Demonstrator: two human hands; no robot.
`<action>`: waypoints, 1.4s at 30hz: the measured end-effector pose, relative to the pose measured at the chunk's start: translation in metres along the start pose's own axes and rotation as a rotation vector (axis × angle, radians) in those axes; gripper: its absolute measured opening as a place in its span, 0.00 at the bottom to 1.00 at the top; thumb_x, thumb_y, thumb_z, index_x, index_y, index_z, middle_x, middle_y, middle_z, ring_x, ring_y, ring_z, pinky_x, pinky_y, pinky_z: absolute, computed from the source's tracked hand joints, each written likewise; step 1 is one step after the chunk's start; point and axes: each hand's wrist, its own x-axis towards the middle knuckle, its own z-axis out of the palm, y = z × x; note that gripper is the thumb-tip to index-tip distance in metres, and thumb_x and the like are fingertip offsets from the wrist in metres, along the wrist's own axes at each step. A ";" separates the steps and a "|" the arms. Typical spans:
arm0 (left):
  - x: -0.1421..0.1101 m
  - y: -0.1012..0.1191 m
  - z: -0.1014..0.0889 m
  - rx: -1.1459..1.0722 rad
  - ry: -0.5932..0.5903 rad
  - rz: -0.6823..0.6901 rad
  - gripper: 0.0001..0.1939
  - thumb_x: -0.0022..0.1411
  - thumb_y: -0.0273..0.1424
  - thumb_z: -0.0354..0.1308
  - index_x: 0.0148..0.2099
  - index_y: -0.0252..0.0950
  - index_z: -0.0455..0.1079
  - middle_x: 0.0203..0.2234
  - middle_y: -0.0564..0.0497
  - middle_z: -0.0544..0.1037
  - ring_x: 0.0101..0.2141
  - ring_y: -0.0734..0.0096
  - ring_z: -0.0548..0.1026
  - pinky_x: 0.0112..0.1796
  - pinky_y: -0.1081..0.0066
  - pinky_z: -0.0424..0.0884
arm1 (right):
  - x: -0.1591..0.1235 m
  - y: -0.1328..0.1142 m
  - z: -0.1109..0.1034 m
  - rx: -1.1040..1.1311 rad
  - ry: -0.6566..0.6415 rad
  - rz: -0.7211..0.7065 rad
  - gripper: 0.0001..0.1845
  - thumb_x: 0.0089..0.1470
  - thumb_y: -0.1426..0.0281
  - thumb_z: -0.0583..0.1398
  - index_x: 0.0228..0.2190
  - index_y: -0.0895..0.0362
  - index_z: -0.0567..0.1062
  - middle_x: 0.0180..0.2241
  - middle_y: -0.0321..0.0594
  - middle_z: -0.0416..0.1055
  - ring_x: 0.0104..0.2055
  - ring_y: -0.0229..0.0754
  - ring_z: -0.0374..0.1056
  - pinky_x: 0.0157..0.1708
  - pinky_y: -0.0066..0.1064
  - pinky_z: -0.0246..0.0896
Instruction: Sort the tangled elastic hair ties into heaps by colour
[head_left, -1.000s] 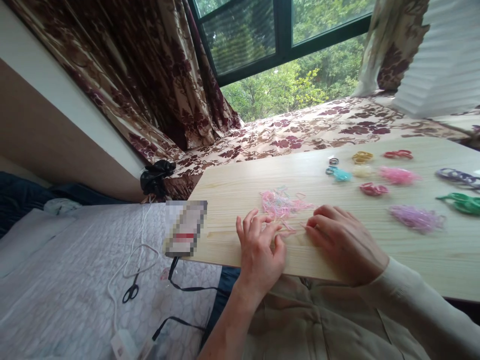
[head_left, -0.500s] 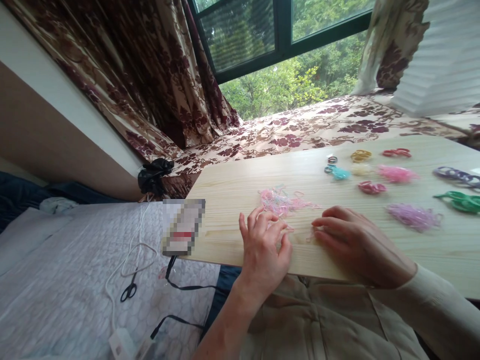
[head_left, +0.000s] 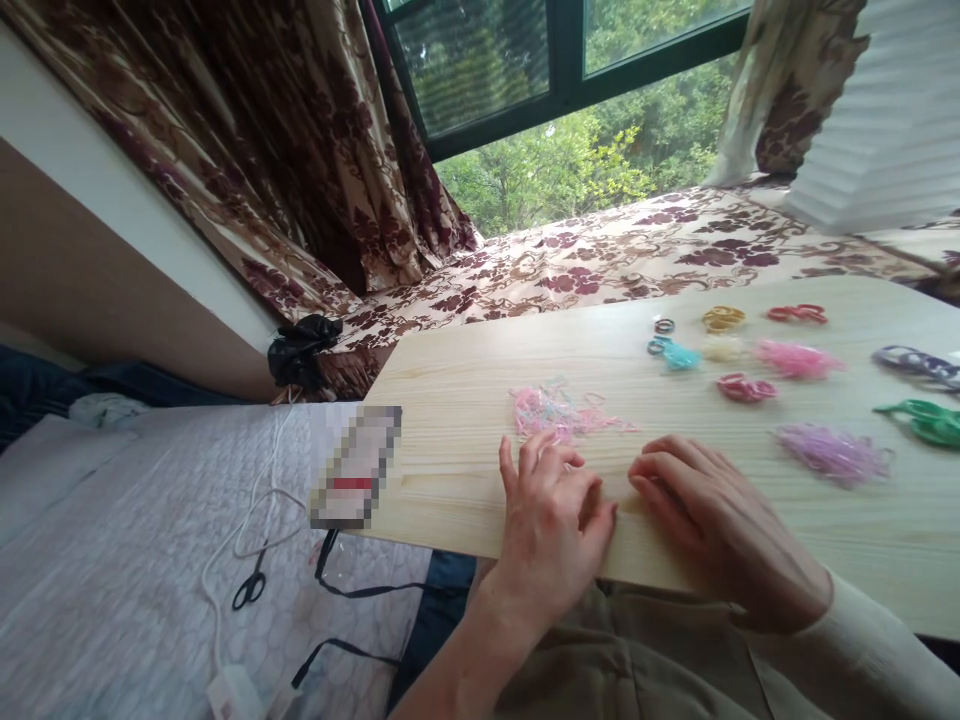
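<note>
reaching over the near side of a pale wooden tabletop (head_left: 450,365), two bare hands sit close together with a narrow gap between them. the left hand (head_left: 551,535) has its fingers bent and loosely spread, the thumb brought near the index finger; i cannot tell whether anything is pinched there. the right hand (head_left: 724,530) is curled with its fingers pressed together, tips low over the wood (the palm side is hidden, so what it may hold cannot be told either). the mixed pile of thin elastic bands (head_left: 555,412), mostly pink with some pale blue, lies on the tabletop by the left fingertips, a few strands trailing off to the right. farther right lie single-colour heaps: a lilac heap (head_left: 832,454), a bright pink heap (head_left: 799,358), a cream heap (head_left: 722,348) and a turquoise heap (head_left: 681,356). around them are bunched loops: raspberry loops (head_left: 746,388), yellow loops (head_left: 724,318), red loops (head_left: 796,314) and, near the right border, green loops (head_left: 930,424). on the quilted cover (head_left: 135,560) to the left lies a pair of dark-handled scissors (head_left: 256,582).
</note>
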 end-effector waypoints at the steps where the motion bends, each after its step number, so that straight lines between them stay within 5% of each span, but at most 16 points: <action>1: 0.001 0.000 0.001 -0.006 0.009 0.001 0.03 0.57 0.26 0.61 0.35 0.40 0.73 0.41 0.51 0.76 0.57 0.56 0.64 0.61 0.39 0.46 | 0.000 0.000 -0.001 0.027 0.008 0.009 0.13 0.63 0.67 0.50 0.29 0.55 0.71 0.32 0.42 0.70 0.33 0.41 0.66 0.35 0.35 0.61; 13: 0.013 0.007 0.002 -0.042 0.048 0.032 0.04 0.61 0.28 0.58 0.38 0.42 0.73 0.39 0.53 0.76 0.56 0.59 0.65 0.63 0.42 0.43 | 0.001 -0.004 -0.006 0.211 0.039 0.141 0.12 0.62 0.67 0.51 0.29 0.53 0.71 0.31 0.41 0.71 0.34 0.41 0.69 0.34 0.33 0.66; 21: 0.029 0.011 -0.004 -0.187 -0.083 -0.069 0.07 0.62 0.25 0.57 0.34 0.41 0.73 0.35 0.52 0.76 0.54 0.59 0.67 0.61 0.43 0.50 | -0.005 0.004 -0.010 0.286 0.196 0.262 0.08 0.60 0.67 0.55 0.36 0.51 0.75 0.37 0.42 0.72 0.38 0.42 0.72 0.34 0.30 0.70; 27: 0.049 0.015 -0.002 -0.271 -0.180 -0.092 0.07 0.61 0.25 0.58 0.34 0.42 0.73 0.35 0.53 0.77 0.55 0.59 0.67 0.61 0.42 0.53 | -0.008 0.005 -0.009 0.348 0.152 0.317 0.10 0.57 0.67 0.59 0.41 0.49 0.75 0.38 0.41 0.73 0.38 0.42 0.73 0.34 0.29 0.71; 36: 0.066 0.018 0.005 -0.335 -0.308 0.035 0.08 0.61 0.24 0.55 0.35 0.42 0.72 0.38 0.51 0.76 0.56 0.58 0.65 0.59 0.43 0.56 | -0.006 0.007 -0.026 0.375 0.168 0.402 0.07 0.59 0.72 0.57 0.34 0.52 0.76 0.30 0.37 0.72 0.31 0.36 0.72 0.32 0.24 0.70; 42: 0.070 0.030 0.023 -0.315 -0.371 0.132 0.08 0.62 0.23 0.54 0.36 0.42 0.71 0.39 0.52 0.75 0.57 0.59 0.64 0.62 0.41 0.46 | -0.030 0.017 -0.051 0.225 0.095 0.480 0.05 0.58 0.69 0.58 0.34 0.51 0.76 0.30 0.38 0.73 0.32 0.39 0.72 0.32 0.27 0.70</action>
